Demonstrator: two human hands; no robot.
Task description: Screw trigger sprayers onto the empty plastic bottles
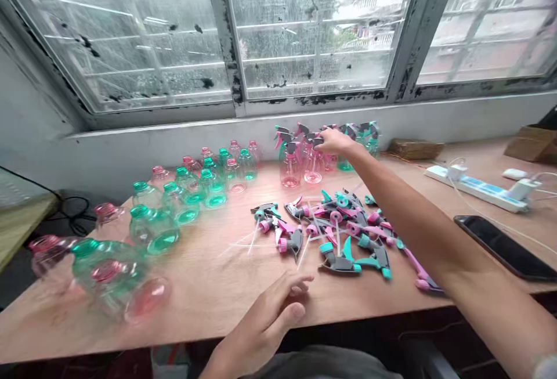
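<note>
My right hand (334, 140) reaches across to the back of the table. Its fingers close around the grey sprayer head of a pink spray bottle (313, 165) that stands upright among other assembled bottles. My left hand (272, 312) is at the table's front edge, fingers loosely stretched and holding nothing. Just beyond it lies a loose pile of spray triggers (337, 216) in pink, teal and grey, with thin clear dip tubes. Another pink spray bottle (290, 169) stands to the left of the one I touch. My right forearm covers part of the pile.
On the left stand rows of open green bottles (154, 228) and pink bottles (148, 298). To the right are a white power strip (476, 187), a black phone (507, 245) and a brown cardboard piece (415, 149). A window (313, 31) rises behind the table (204, 286).
</note>
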